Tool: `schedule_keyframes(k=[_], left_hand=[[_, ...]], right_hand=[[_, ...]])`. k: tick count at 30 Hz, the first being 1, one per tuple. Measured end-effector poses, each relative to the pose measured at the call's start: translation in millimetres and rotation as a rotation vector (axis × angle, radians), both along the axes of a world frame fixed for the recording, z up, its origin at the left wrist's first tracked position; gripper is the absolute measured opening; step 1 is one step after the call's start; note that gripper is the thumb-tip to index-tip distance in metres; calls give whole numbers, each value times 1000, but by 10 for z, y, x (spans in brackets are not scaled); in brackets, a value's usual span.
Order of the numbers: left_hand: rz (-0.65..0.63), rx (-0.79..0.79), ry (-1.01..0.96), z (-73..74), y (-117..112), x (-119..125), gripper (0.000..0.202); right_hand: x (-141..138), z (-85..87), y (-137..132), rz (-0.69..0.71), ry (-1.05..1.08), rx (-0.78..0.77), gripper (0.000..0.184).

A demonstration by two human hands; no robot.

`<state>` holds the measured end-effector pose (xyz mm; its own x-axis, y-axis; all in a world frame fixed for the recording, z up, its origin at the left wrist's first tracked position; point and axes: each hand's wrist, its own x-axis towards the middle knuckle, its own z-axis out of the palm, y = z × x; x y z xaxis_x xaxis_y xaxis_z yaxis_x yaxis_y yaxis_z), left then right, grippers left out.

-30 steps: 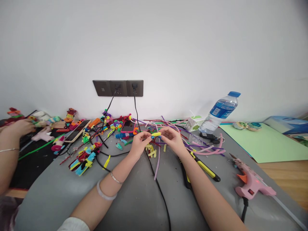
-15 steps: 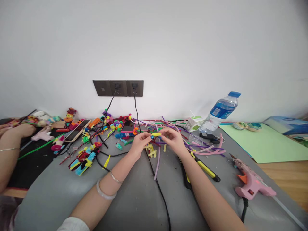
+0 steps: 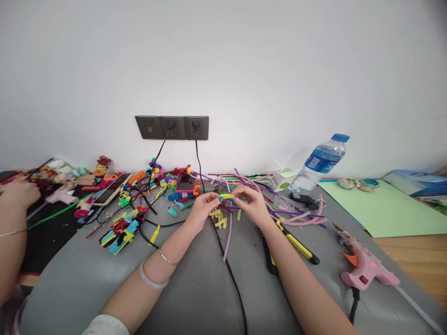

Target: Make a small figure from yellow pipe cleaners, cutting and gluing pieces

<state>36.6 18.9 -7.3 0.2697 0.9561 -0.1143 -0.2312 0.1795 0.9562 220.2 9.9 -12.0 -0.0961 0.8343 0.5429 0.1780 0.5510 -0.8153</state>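
Fingers of the left hand (image 3: 203, 208) and the right hand (image 3: 252, 201) are clamped, thumb against forefinger, on opposite ends of a short, slim, bright-yellow fuzzy strip (image 3: 226, 196), held above the smooth grey tabletop (image 3: 195, 298), nearer its rear edge along the wall. The step in hand looks like shaping this strip between two pinches; any bend in it is too small to tell. Working it further calls for light, even finger pressure and steady wrists. Just below lie short pale-yellow fuzzy pieces (image 3: 220, 222), beside a long lilac fuzzy stem (image 3: 228, 239). The widest open room is between the forearms, crossed by a thin black cable (image 3: 233, 274). A black-and-yellow-handled tool (image 3: 299, 245) limits the right forearm's sideways travel, and a pink plastic glue gun (image 3: 363, 267) lies near the right edge. Tangled pink and purple stems (image 3: 299, 216) crowd the rear edge.
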Motion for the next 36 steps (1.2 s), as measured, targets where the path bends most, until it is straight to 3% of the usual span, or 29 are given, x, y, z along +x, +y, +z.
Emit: schedule_keyframes(k=[7,17,20,26,36], left_hand=[[-7,99,62,-16,5,-12,37],[89,865,379,-4,-7,-95,21],[104,1006,454,8,-10,-110,21],[148,1038,470,8,-10,-108,13],[148,913,489,52,-62,-95,6]], right_hand=[[-2,14,-4,8,17,1,15],[-17,10,-12,64,56,-75,15],[-24,18,-16,96,56,-94,16],[-20,24,-13,111,79,-113,18],[-35,52,-27,97,86,-124,22]])
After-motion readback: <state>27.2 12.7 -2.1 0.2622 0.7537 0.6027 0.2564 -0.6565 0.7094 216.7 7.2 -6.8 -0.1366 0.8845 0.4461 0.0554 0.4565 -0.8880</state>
